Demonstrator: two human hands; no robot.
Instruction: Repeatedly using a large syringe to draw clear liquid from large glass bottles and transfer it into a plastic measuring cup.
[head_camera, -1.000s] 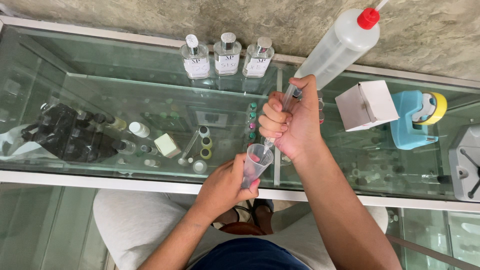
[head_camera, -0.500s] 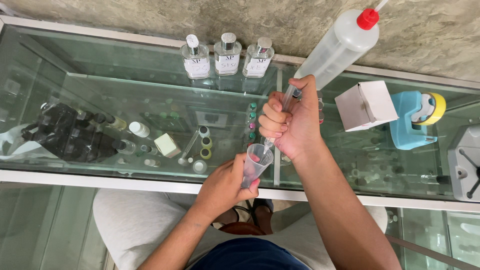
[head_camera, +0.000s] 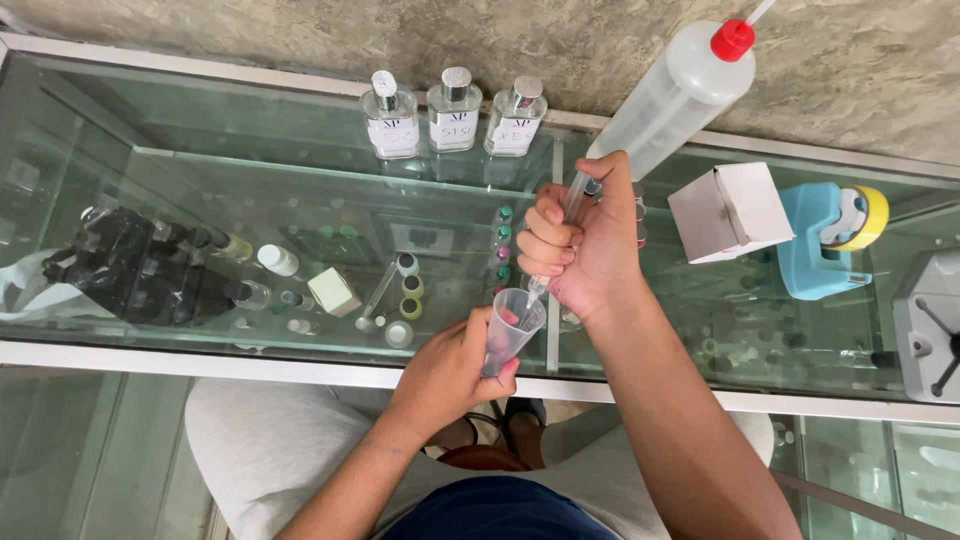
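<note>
My left hand (head_camera: 452, 365) grips a small clear plastic measuring cup (head_camera: 510, 327) near the front edge of a glass display counter (head_camera: 250, 200). My right hand (head_camera: 585, 245) is closed around a thin clear pipette (head_camera: 560, 225), whose tip points down into the cup's mouth. Behind my right hand stands a large translucent squeeze bottle (head_camera: 670, 100) with a red cap, tilted toward the wall.
Three square glass perfume bottles (head_camera: 450, 115) stand in a row at the back. A white box (head_camera: 730, 210) and a blue and yellow tape dispenser (head_camera: 825, 240) sit to the right. Under the glass lie small vials and dark bottles (head_camera: 150, 265).
</note>
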